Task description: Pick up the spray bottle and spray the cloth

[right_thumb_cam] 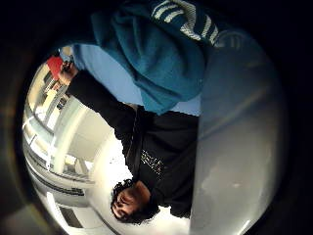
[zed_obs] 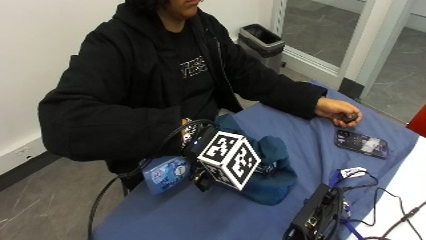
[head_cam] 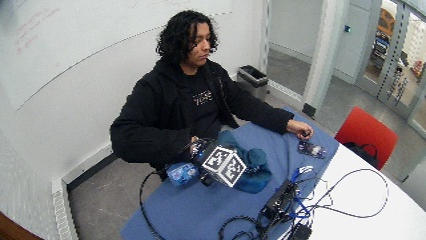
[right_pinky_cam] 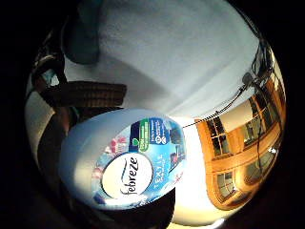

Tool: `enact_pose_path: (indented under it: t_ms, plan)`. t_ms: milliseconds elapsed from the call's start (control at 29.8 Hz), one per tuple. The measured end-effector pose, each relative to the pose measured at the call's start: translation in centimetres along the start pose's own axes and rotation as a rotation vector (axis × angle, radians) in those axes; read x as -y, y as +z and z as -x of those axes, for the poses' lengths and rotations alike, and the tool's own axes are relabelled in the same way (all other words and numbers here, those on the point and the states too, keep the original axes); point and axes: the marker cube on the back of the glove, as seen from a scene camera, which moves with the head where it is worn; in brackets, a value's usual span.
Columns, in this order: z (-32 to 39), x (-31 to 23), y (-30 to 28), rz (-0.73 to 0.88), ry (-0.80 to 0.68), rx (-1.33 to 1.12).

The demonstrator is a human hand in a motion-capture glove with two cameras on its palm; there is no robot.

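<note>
Gloved right hand (zed_obs: 200, 150) grips the spray bottle (zed_obs: 166, 174), lifted above the blue table (zed_obs: 200, 215); teal cloth (zed_obs: 269, 172) lies at the bottle's three o'clock; bare left hand (zed_obs: 339, 111) rests near a phone (zed_obs: 361, 143).

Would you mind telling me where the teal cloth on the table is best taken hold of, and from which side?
Probably at its raised top fold: the teal cloth lies bunched in a heap on the blue table, so a pinch from above should catch fabric. The spray bottle and right hand crowd one side of it, so come from the far side, towards the phone.
</note>
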Motion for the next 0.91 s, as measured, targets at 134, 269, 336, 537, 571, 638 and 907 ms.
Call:
enact_pose_path:
  t_ms: [134, 269, 336, 537, 571, 638, 907]
  plan:
    - [0.9, 1.4, -0.1, 0.006, 0.013, -0.004]
    - [2.1, 2.2, -1.4, -0.014, -0.006, 0.035]
    - [1.4, 0.9, -0.9, -0.008, -0.023, 0.02]
    - [4.7, -2.4, -3.3, -0.147, -0.19, 0.035]
    - [6.0, -3.0, -4.2, -0.191, -0.246, 0.049]
    - [9.0, -4.4, -6.3, -0.292, -0.384, 0.093]
    - [17.9, -4.8, -10.9, -0.442, -0.76, 0.278]
